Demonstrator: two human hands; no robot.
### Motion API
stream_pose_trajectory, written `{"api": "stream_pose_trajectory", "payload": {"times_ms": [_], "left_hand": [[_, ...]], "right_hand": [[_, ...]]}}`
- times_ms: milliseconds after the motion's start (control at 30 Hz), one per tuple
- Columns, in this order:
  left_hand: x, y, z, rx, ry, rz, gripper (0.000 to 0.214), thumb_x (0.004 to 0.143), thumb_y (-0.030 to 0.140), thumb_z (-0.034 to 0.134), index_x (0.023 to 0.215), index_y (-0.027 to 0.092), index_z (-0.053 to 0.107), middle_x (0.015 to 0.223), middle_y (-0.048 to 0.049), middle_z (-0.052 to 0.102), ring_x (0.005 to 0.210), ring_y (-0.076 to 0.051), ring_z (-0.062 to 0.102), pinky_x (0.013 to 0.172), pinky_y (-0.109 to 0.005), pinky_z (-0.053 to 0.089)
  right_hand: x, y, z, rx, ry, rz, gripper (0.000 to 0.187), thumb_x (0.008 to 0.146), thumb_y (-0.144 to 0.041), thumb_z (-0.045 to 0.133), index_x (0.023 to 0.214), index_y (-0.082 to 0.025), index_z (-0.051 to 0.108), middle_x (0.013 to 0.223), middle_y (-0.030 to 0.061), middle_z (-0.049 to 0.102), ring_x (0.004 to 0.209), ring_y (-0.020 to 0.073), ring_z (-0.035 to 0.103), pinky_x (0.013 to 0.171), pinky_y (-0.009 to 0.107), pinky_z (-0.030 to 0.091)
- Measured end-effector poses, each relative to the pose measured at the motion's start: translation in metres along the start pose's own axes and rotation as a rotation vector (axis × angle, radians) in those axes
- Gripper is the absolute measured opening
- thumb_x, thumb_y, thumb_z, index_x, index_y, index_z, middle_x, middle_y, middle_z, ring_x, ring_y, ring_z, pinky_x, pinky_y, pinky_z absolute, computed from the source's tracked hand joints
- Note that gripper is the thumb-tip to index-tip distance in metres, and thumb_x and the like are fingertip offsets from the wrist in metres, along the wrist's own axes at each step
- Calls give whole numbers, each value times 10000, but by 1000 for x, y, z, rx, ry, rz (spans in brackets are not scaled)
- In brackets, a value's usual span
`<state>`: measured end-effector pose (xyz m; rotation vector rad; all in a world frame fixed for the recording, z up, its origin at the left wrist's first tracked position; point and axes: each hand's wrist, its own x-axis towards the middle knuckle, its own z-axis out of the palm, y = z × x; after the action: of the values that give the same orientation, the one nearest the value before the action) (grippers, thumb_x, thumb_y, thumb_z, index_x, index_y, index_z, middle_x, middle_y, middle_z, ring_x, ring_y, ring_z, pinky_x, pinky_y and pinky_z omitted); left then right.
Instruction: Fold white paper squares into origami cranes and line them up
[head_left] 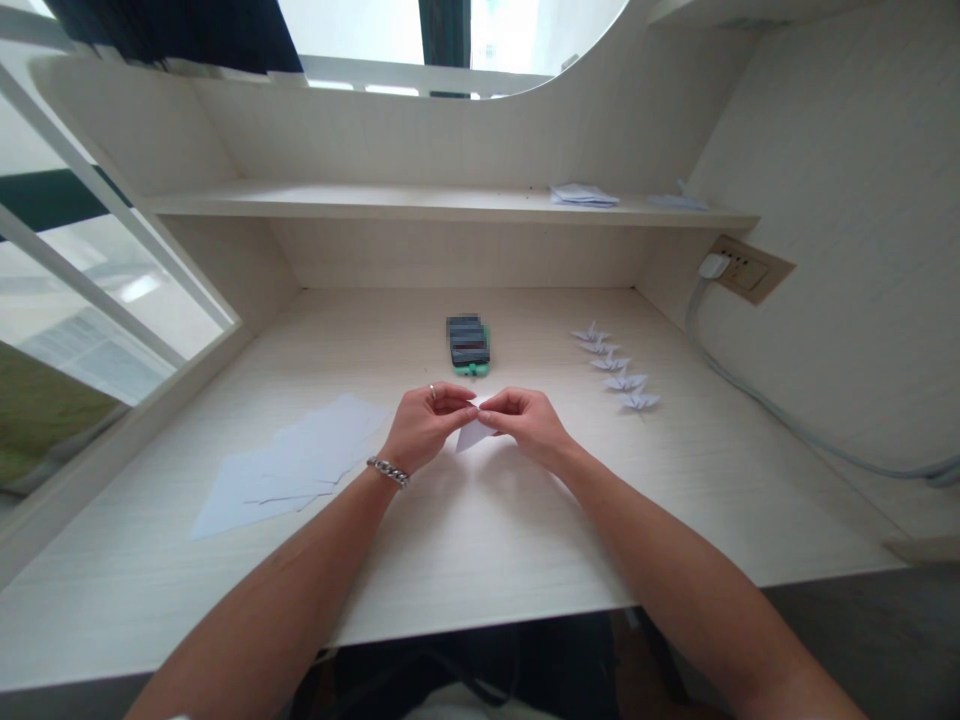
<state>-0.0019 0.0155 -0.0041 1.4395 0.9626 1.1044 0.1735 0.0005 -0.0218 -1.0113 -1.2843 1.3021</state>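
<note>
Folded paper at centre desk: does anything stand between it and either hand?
Nothing visible does. The left hand and right hand both pinch the folded paper directly. The green-cased device lies beyond them, the loose sheets off to the left and the row of paper cranes to the right, all apart from the grip.

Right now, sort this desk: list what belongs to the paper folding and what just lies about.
Belongs: folded paper piece pinched by left hand and right hand; loose sheets; row of paper cranes.
Lying about: device in green case; shelf papers; plug and cable.
</note>
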Motion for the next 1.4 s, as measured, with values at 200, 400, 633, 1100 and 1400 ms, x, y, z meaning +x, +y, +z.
{"api": "stream_pose_trajectory", "payload": {"times_ms": [200, 400, 633, 1100, 1400], "left_hand": [[0, 5, 3, -7, 13, -37, 277, 652, 295, 767, 859, 122, 705, 688, -43, 711, 630, -157, 654, 613, -275, 525], [1, 6, 4, -101, 35, -99, 327, 689, 350, 734, 921, 124, 685, 682, -31, 697, 641, -158, 661, 651, -311, 550], [0, 3, 2, -36, -13, -17, 307, 645, 278, 784, 893, 124, 690, 688, -40, 711, 620, -146, 643, 589, -248, 486], [0, 6, 7, -90, 49, -97, 349, 614, 289, 793, 892, 132, 651, 624, -6, 676, 548, -122, 594, 534, -230, 438], [-1, 2, 6, -105, 16, -109, 363, 636, 287, 798, 918, 112, 650, 680, -48, 707, 559, -121, 602, 524, -220, 433]], "right_hand": [[-1, -1, 2, 50, 20, 26, 286, 583, -368, 812, 737, -153, 703, 677, 20, 688, 635, 147, 629, 609, 292, 526], [-1, -5, 4, 90, 79, 60, 323, 532, -372, 837, 717, -148, 698, 678, 29, 692, 638, 164, 635, 617, 317, 538], [-2, -3, 4, 56, 61, 41, 286, 575, -376, 813, 710, -153, 696, 639, 12, 667, 611, 145, 613, 590, 291, 518], [-4, -9, 6, 102, 39, 136, 306, 563, -359, 820, 747, -151, 691, 680, 12, 684, 635, 131, 630, 587, 263, 517], [-2, -6, 7, 75, 55, 74, 320, 567, -369, 822, 752, -137, 704, 671, 25, 696, 622, 143, 638, 573, 270, 519]]}}
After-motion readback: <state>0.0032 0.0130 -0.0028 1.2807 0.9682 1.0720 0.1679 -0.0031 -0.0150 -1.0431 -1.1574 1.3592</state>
